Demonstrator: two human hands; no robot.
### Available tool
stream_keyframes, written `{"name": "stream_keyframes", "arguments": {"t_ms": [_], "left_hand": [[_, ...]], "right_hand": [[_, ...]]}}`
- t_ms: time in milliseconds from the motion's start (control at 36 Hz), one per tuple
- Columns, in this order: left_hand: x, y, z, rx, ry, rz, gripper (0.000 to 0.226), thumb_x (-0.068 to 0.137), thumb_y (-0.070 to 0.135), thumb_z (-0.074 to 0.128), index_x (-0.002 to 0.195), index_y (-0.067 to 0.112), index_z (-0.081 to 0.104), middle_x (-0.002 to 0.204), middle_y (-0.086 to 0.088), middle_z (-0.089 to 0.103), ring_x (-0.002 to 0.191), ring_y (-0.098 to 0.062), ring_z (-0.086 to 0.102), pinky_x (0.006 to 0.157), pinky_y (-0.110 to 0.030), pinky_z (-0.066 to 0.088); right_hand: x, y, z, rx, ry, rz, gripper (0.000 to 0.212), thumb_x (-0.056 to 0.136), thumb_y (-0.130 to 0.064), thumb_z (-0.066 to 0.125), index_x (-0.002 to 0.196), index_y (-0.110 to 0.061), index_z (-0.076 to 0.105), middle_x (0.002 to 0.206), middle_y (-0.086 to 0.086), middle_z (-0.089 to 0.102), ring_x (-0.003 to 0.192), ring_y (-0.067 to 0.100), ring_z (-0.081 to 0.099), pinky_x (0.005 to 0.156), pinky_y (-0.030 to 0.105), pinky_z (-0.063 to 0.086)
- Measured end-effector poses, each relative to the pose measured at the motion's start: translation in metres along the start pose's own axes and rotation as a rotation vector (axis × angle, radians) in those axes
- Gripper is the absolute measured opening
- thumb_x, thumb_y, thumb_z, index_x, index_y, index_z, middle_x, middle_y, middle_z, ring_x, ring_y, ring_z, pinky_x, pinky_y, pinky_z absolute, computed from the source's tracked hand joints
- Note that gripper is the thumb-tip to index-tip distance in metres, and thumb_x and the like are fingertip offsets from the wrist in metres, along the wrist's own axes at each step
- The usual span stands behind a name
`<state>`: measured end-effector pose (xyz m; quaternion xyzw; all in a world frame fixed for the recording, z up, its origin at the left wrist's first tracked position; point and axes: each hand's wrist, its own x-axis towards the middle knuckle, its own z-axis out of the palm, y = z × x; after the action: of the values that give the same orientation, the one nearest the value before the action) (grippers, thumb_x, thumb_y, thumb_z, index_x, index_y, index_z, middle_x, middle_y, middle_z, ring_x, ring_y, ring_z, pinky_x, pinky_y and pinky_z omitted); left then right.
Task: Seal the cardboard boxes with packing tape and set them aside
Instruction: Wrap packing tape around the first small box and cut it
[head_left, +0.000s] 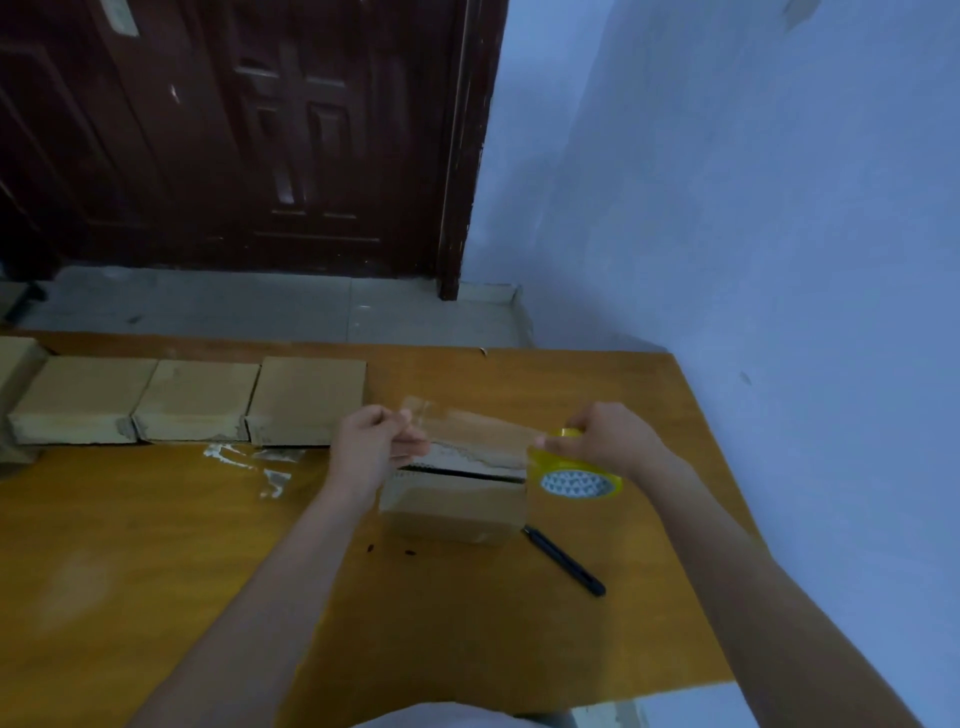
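- A yellow-orange wooden table (156, 545) fills the lower view, its right edge close to a pale blue wall (753, 208). Beyond the table's far edge lie a grey floor (208, 301) and a dark brown panelled door (234, 130).
- No writing can be read; the tape roll (574, 470) shows only a white core with a dark zigzag pattern.
- A small cardboard box (452, 504) sits on the table between the two forearms, a dark gap showing along its top.
- The left hand (376, 441) pinches the free end of a clear tape strip (467, 426).
- The right hand (610, 439) grips the yellow roll, just right of the box; the strip stretches between the hands above the box.
- Three flat boxes (197, 400) lie side by side along the far left edge.
- Crumpled clear tape scraps (260, 462) lie in front of them.
- A black knife (563, 561) lies near the box's right corner.
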<state>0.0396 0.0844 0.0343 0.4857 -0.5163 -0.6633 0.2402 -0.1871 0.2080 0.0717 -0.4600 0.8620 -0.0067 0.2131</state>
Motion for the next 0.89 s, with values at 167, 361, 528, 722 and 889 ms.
{"name": "stream_keyframes", "arguments": {"t_ms": [167, 361, 528, 722, 889], "left_hand": [[-0.003, -0.008, 0.012, -0.017, 0.027, 0.088, 0.020, 0.097, 0.012, 0.052, 0.085, -0.002, 0.058, 0.078, -0.012, 0.067, 0.069, -0.020, 0.068, 0.067, -0.026, 0.057], [0.009, -0.009, -0.001, -0.117, 0.052, 0.043, 0.021, 0.097, 0.012, 0.052, 0.077, 0.005, 0.054, 0.073, -0.008, 0.070, 0.066, -0.020, 0.070, 0.069, -0.032, 0.056], [0.015, -0.013, -0.012, -0.131, 0.066, 0.018, 0.021, 0.097, 0.011, 0.053, 0.080, 0.001, 0.060, 0.073, -0.008, 0.071, 0.067, -0.020, 0.070, 0.065, -0.029, 0.056], [0.013, -0.031, -0.003, -0.157, 0.079, 0.030, 0.021, 0.099, 0.011, 0.050, 0.084, -0.001, 0.057, 0.085, -0.017, 0.067, 0.077, -0.028, 0.068, 0.065, -0.029, 0.054], [0.024, -0.057, -0.003, -0.427, 0.069, -0.128, 0.022, 0.098, 0.007, 0.048, 0.077, 0.004, 0.051, 0.074, -0.014, 0.072, 0.074, -0.022, 0.072, 0.072, -0.029, 0.060]], "right_hand": [[0.001, 0.006, 0.002, -0.131, -0.044, 0.109, 0.079, 0.067, -0.076, 0.060, 0.104, -0.007, 0.066, 0.094, 0.006, 0.068, 0.087, 0.022, 0.065, 0.062, 0.030, 0.049], [-0.002, 0.027, -0.012, 0.451, -0.074, -0.124, 0.050, 0.081, -0.059, 0.055, 0.084, -0.010, 0.068, 0.081, 0.001, 0.068, 0.081, 0.017, 0.065, 0.076, 0.037, 0.049], [-0.003, 0.037, -0.008, 0.678, -0.122, -0.199, 0.060, 0.074, -0.059, 0.064, 0.075, 0.000, 0.059, 0.070, 0.004, 0.055, 0.066, 0.017, 0.056, 0.064, 0.033, 0.043], [0.016, 0.042, 0.018, -0.148, -0.075, -0.007, 0.059, 0.085, -0.060, 0.055, 0.123, -0.015, 0.059, 0.110, 0.006, 0.066, 0.087, 0.018, 0.057, 0.058, 0.024, 0.037], [0.015, 0.041, 0.029, -0.064, -0.074, -0.046, 0.056, 0.085, -0.061, 0.053, 0.113, -0.014, 0.063, 0.075, -0.008, 0.055, 0.074, 0.014, 0.049, 0.049, 0.022, 0.029]]}}
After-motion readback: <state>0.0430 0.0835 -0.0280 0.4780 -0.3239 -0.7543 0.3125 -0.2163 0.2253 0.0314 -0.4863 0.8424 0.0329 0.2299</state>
